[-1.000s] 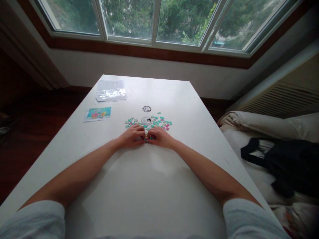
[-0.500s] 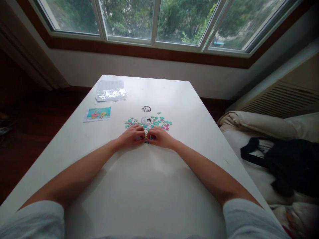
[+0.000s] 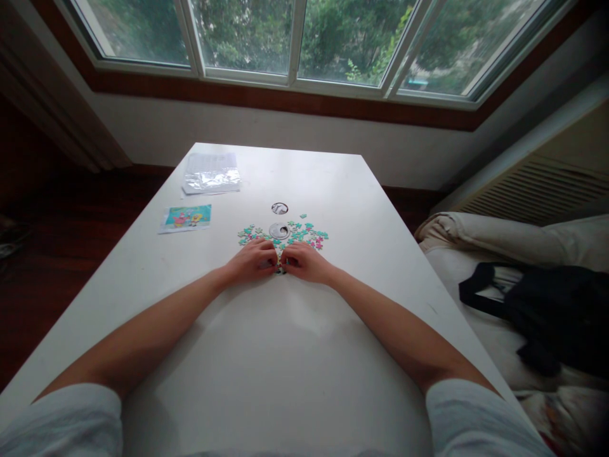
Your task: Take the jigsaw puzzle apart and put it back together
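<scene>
My left hand (image 3: 254, 259) and my right hand (image 3: 307, 261) rest close together on the white table, fingers curled in a pinch. Between their fingertips is a small cluster of jigsaw puzzle pieces (image 3: 280, 270), largely covered by the fingers. Loose jigsaw pieces (image 3: 311, 237) in green, pink and teal lie scattered just beyond both hands. Among them sits a round silver-grey disc (image 3: 279, 231) with a dark swirl. A smaller dark-rimmed disc (image 3: 280, 208) lies farther off.
A picture card (image 3: 186, 218) with cartoon figures on teal lies at the left of the white table (image 3: 285, 355). Behind it is a clear plastic bag (image 3: 212, 173) with paper. Right of the table, dark cloth (image 3: 556, 311) lies on a pale padded seat (image 3: 504, 238).
Both hands stay in nearly the same place. Their fingers shift only slightly around the pieces between them, and a bit more of the cluster's near edge shows.
</scene>
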`<state>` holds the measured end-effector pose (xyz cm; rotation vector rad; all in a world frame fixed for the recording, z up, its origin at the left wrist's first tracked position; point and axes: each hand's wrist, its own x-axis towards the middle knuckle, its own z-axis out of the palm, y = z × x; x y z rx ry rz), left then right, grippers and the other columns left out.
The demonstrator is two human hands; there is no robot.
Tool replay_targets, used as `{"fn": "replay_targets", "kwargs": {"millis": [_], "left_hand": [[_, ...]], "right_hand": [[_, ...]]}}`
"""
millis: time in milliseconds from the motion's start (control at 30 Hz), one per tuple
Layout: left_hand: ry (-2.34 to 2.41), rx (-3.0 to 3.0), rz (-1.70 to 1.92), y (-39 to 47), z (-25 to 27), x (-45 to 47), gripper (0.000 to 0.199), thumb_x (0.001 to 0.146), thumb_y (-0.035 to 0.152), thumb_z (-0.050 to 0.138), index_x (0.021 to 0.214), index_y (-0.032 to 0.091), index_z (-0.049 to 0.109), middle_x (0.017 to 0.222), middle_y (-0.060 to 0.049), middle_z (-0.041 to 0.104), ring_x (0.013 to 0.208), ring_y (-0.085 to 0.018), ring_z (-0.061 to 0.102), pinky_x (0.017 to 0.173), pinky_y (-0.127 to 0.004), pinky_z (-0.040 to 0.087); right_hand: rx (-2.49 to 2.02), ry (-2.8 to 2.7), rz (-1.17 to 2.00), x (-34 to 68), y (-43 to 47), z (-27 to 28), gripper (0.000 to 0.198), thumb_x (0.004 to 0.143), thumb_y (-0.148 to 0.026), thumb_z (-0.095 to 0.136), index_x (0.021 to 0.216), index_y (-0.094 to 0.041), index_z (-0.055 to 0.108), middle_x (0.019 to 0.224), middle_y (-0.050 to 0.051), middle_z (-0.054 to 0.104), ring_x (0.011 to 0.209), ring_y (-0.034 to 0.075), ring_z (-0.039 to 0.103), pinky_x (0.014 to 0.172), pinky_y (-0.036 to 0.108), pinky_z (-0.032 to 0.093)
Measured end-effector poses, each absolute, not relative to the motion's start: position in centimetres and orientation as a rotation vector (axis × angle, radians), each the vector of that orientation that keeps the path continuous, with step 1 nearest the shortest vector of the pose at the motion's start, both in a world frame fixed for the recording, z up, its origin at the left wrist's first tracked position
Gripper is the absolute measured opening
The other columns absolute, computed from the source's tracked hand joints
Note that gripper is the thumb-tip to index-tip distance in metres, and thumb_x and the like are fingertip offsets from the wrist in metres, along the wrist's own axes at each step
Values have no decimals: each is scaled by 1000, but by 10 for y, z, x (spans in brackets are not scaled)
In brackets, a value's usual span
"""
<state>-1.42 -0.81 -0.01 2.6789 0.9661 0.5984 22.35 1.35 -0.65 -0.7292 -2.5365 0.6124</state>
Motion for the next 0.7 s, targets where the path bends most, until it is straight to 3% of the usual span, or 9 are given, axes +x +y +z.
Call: {"fn": "replay_targets", "kwargs": {"millis": [167, 700], "left_hand": [[923, 2698, 609, -10, 1, -14, 12, 95, 31, 63, 89, 21, 67, 95, -5, 66, 91, -21, 57, 85, -34, 42], [750, 2671, 638, -14, 1, -10, 18, 101, 25, 54, 95, 22, 70, 105, -6, 69, 99, -19, 60, 89, -31, 46]], "right_hand": [[-796, -2403, 571, 227, 15, -3, 7, 90, -19, 63, 84, -21, 65, 72, 0, 63, 74, 17, 55, 79, 31, 37], [-1375, -1641, 299, 282, 74, -19, 18, 90, -35, 56, 80, -22, 63, 73, 0, 62, 73, 19, 56, 71, 31, 42]]}}
